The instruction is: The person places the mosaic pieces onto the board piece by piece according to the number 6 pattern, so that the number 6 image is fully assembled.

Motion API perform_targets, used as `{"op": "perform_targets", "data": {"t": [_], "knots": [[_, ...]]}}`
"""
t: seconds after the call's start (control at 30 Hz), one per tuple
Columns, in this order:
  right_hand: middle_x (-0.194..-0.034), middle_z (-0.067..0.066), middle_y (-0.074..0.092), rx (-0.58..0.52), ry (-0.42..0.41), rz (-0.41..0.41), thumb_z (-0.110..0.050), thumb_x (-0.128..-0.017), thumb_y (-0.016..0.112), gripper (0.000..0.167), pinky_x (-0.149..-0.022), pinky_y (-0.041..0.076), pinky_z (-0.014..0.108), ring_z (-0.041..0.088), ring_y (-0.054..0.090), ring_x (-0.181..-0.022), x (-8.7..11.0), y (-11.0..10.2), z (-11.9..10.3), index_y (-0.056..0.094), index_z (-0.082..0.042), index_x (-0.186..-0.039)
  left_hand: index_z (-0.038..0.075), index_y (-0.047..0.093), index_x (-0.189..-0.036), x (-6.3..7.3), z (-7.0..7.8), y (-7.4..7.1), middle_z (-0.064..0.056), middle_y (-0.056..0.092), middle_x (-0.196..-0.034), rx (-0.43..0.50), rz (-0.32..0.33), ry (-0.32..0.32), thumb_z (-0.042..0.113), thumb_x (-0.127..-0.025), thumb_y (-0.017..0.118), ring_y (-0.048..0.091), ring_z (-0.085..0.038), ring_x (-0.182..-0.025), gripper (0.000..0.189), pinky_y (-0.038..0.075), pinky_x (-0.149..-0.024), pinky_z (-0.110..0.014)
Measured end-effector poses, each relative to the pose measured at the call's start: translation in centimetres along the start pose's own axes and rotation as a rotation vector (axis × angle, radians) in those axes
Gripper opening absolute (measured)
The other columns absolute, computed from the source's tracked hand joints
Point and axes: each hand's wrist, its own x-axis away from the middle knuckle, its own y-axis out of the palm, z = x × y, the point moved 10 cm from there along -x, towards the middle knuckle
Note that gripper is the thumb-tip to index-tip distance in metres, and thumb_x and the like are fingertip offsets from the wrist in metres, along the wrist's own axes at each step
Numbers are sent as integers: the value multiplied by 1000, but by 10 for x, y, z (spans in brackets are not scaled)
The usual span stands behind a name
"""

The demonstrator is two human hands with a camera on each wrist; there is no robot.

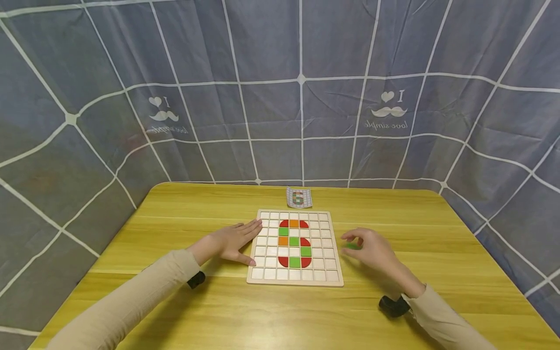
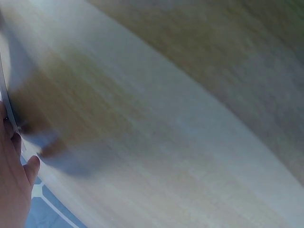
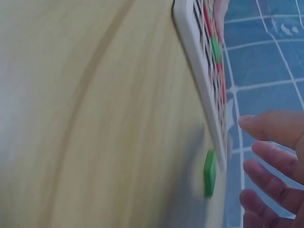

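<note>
A square wooden grid board (image 1: 295, 281) lies on the table, with red, orange and green tiles forming an S-like figure in its middle columns. My left hand (image 1: 236, 241) lies along the board's left edge, fingers straight and spread, fingertips on the rim. To the right of the board, a green tile (image 3: 209, 174) lies on the tabletop. Just over that tile is my right hand (image 1: 371, 248), its thumb and fingers apart and loosely bent, with nothing between them. In the left wrist view, the left hand (image 2: 16, 183) shows only at the edge.
Behind the board lies a small printed card (image 1: 299, 198) bearing a similar coloured figure. A grey-blue curtain (image 1: 271, 112) with white grid lines stands around the back and sides of the wooden table (image 1: 210, 311). Black straps sit at both wrists.
</note>
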Motion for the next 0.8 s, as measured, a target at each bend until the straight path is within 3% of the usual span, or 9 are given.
{"op": "perform_targets", "data": {"t": [0.2,0.33,0.8], "knots": [[-98,2,72,30,53,-14,-32,-76,80,35,-54,39,22,7,52,-68,5,-4,20,73,-15,-106,6,6,-155,1,-1,1,-12,-1,-163,12,2,-1,73,-85,48,6,-27,-151,106,19,-122,-43],[-99,4,73,36,92,-46,-33,-76,80,37,-57,43,25,9,57,-72,6,-2,28,73,-14,-107,6,6,-155,1,-2,1,-12,-1,-163,11,2,0,72,-85,48,6,-27,-151,105,19,-122,-43],[-88,-2,73,43,167,-88,-32,-77,78,29,-61,47,28,14,66,-78,4,4,35,76,-12,-99,7,5,-155,1,-1,1,-11,-1,-163,-6,-3,-2,74,-84,46,5,-26,-151,106,19,-122,-43]]}}
